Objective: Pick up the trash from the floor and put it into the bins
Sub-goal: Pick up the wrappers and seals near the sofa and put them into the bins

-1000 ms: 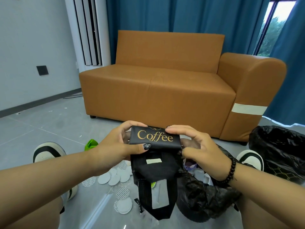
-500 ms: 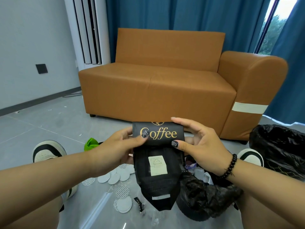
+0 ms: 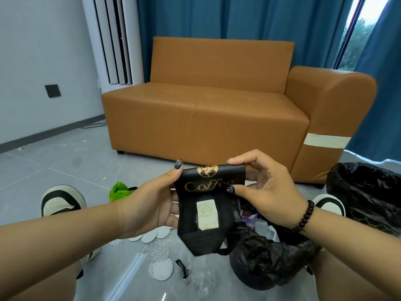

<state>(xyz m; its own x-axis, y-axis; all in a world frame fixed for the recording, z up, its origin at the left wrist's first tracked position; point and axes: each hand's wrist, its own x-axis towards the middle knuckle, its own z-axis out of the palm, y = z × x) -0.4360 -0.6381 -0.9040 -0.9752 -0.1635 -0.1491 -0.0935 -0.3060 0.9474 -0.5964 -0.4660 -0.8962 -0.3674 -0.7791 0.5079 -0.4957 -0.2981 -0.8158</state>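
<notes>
Currently left hand (image 3: 152,205) and right hand (image 3: 267,192) pinch the coffee bag (image 3: 208,213) above the bin (image 3: 271,263); a loose release risks missing it.

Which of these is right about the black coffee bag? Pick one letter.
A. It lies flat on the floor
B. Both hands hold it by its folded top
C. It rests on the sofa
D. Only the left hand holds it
B: the coffee bag hangs in the air above the floor, its folded top pinched between the left hand and the right hand.
</notes>
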